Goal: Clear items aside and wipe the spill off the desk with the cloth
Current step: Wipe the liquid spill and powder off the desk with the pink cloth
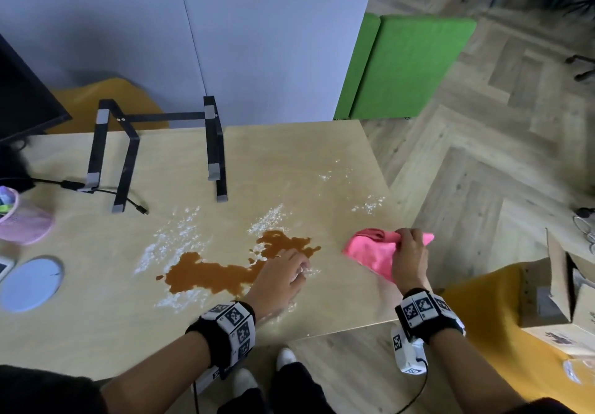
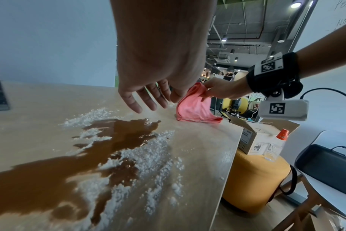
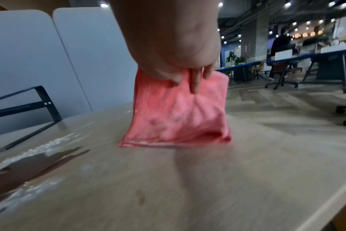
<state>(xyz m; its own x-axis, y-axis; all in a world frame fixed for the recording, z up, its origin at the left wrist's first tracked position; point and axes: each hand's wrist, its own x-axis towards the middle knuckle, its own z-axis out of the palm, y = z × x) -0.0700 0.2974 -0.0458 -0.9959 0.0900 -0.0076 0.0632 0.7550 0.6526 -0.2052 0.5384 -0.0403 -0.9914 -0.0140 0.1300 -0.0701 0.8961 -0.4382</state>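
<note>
A brown liquid spill with white powder around it lies mid-desk. My right hand pinches the top of a pink cloth near the desk's right edge; the cloth's lower edge touches the wooden desk. My left hand hovers with relaxed, straight fingers just right of the spill, holding nothing.
A black metal stand and a cable sit at the back left. A pink mesh cup and a round grey disc are at far left. A cardboard box rests on a yellow stool right of the desk.
</note>
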